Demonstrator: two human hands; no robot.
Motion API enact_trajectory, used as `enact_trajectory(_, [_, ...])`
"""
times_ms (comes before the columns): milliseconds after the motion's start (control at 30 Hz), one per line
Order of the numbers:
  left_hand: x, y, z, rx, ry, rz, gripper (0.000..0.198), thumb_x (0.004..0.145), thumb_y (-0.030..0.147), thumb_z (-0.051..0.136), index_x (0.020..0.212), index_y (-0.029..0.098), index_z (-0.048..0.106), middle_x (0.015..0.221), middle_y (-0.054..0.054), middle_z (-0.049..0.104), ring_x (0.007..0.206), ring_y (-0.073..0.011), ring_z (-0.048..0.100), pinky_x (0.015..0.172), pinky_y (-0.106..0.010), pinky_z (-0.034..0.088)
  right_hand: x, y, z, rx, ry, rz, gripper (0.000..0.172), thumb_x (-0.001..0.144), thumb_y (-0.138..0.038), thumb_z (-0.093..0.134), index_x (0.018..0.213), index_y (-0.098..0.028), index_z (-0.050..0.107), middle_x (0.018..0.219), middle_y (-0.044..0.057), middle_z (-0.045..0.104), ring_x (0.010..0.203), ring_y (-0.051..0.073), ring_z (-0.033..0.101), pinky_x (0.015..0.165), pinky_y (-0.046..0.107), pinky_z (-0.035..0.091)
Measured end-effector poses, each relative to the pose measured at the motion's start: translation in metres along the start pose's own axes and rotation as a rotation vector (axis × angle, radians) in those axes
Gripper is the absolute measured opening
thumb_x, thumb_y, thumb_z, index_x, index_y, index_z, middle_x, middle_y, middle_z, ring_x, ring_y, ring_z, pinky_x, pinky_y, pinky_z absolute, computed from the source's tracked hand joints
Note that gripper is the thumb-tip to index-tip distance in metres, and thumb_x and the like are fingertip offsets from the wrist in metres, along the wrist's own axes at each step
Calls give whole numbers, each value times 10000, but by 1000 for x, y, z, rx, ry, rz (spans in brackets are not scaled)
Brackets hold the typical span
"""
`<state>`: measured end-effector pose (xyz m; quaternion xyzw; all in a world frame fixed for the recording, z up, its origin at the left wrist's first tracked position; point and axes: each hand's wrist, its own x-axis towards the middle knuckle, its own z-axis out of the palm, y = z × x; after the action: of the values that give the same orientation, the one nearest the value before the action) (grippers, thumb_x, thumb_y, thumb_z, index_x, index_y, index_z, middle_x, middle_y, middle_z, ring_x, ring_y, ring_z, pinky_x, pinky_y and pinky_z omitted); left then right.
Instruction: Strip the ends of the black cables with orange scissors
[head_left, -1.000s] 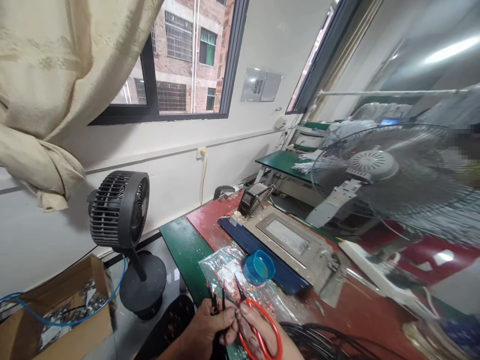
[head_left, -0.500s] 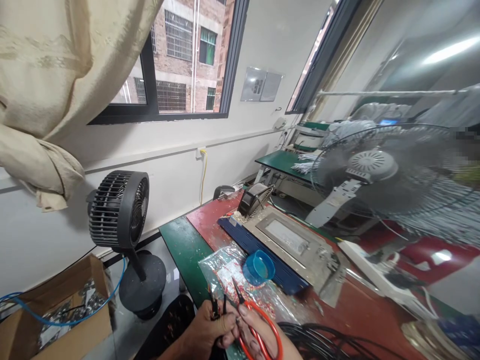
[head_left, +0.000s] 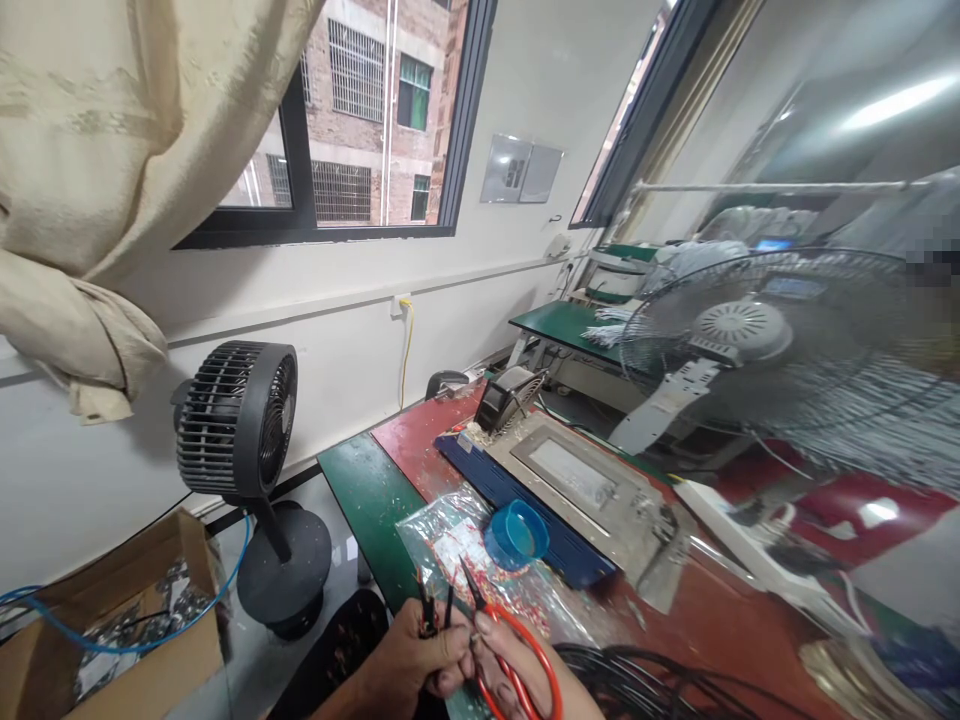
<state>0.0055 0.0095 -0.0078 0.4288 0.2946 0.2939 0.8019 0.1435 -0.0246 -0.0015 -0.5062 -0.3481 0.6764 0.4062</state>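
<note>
At the near table edge, my left hand is closed around black cables, whose stripped-looking ends stick up past the thumb. Against it, my right hand grips a pair of scissors with orange-red handles. The pointed dark blades aim up and away. Both hands' fingertips meet, and whatever small part lies between them is hidden. Just beyond the hands, a clear plastic bag is strewn with red and pale scraps. A translucent blue round container stands on it.
Coiled black cable lies right of my hands. Behind the container sit a dark blue tray, a beige machine panel and a tape dispenser. A white power strip, large spinning fan, black floor fan and cardboard box surround the table.
Almost nothing differs. My right hand and the scissors have shifted very slightly, while my left hand keeps its hold on the cables.
</note>
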Motion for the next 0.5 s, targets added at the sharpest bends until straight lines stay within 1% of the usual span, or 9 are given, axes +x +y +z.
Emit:
enact_trajectory(100, [-1,-1,-1,-17,-4,24,427,642,534,635,571,122,546,385,48,398,338,-35,257,383,-231,120,0,-1,1,21,16,19,581,629,-688,557,431,-149,467,309,-67,361,243,9,288,264,140,210])
enact_trajectory(200, [-1,-1,-1,-44,-6,35,416,635,518,651,581,117,557,400,39,419,339,-34,274,380,-226,129,2,-2,3,28,23,26,557,653,-661,559,449,-151,470,327,-63,386,254,14,302,275,140,225])
enact_trajectory(267, [0,0,0,-47,-2,34,413,640,513,649,574,114,564,391,37,422,330,-35,273,374,-226,131,4,-1,5,24,-1,-2,539,700,-643,521,488,-148,502,340,-47,417,271,32,347,287,144,226])
enact_trajectory(333, [1,0,0,-50,13,45,411,655,504,640,566,108,575,390,29,436,335,-41,298,377,-221,165,6,-1,5,-23,-1,-65,548,735,-646,464,518,-148,529,348,-22,459,276,50,372,287,157,206])
enact_trajectory(367, [2,0,0,-62,32,47,409,657,498,642,563,105,581,404,18,457,349,-48,330,383,-217,195,7,-1,5,-78,24,-113,549,748,-643,444,527,-150,540,356,-9,484,279,59,380,287,166,205])
enact_trajectory(400, [3,0,-1,-89,63,35,401,654,489,652,568,103,586,430,5,485,373,-57,370,396,-212,233,8,-1,3,-164,77,-184,538,758,-628,444,529,-153,549,372,-1,507,290,68,394,294,175,228])
enact_trajectory(433, [4,0,-2,-133,109,5,384,645,473,669,583,102,592,467,-8,518,406,-67,413,418,-208,278,8,-1,1,-281,153,-285,504,767,-593,468,530,-158,559,401,5,534,316,79,421,315,184,278])
enact_trajectory(500, [5,-1,-4,-265,219,-92,321,623,409,716,651,107,610,556,-21,573,497,-87,494,502,-213,373,7,0,-6,-574,314,-571,365,789,-456,538,575,-166,599,498,16,590,420,111,511,420,202,400])
